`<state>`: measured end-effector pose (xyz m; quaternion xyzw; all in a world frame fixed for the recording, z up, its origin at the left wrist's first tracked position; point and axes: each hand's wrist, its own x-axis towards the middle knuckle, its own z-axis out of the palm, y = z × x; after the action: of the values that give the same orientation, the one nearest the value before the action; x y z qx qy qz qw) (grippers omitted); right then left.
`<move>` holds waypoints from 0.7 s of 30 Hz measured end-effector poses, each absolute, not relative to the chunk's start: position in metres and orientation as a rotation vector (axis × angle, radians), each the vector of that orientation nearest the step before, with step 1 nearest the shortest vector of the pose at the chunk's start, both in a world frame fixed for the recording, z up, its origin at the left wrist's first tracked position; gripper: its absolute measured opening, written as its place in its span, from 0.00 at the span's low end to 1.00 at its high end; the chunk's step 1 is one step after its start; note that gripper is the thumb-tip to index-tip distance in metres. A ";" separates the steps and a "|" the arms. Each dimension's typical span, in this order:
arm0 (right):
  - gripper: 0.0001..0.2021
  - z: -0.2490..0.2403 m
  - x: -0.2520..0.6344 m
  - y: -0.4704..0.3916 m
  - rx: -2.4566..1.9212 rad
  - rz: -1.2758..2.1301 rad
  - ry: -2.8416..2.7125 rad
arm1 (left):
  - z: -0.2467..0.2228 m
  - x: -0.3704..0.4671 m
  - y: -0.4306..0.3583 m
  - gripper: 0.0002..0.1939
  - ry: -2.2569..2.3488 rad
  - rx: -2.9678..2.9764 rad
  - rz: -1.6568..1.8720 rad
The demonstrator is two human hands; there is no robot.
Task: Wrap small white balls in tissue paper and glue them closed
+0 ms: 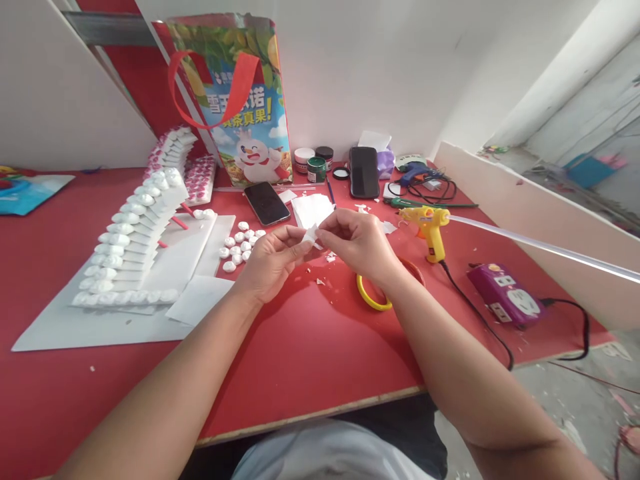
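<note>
Both hands meet over the middle of the red table, with a small white paper piece between their fingertips. My left hand pinches it from the left, and my right hand holds its right side between thumb and fingers. Just behind the hands lies a stack of white paper. Several small round white pieces are grouped to the left of my left hand. Farther left, a curved white model with rows of white pieces stands on a white board.
A yellow glue gun and a purple power socket are at the right, with black cords. Yellow ring sits beneath my right forearm. Two phones, paint jars and a tall printed bag are behind. The red table's edge is near my body.
</note>
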<state>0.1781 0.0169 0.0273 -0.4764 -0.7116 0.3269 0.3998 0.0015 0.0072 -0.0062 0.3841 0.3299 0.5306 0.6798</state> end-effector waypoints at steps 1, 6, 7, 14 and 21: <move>0.06 0.032 0.179 0.016 -1.245 0.785 -1.813 | -0.007 0.001 0.007 0.17 0.745 0.862 1.199; 0.12 0.078 0.183 -0.007 -1.750 0.358 -2.137 | -0.006 0.000 0.008 0.19 0.762 0.868 1.207; 0.15 0.087 0.187 -0.015 -1.911 0.301 -2.239 | -0.006 0.000 0.008 0.20 0.762 0.861 1.214; 0.22 0.081 0.259 -0.055 -2.612 -0.048 -2.144 | -0.002 0.000 0.006 0.20 0.730 0.841 1.210; 0.18 0.028 0.319 -0.001 -2.308 0.288 -1.671 | -0.004 0.001 0.007 0.21 0.732 0.790 1.146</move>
<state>0.3194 -0.0014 0.0277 -0.7981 -0.5778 0.0997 0.1387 0.0006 0.0066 -0.0038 0.3554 0.3294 0.5158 0.7066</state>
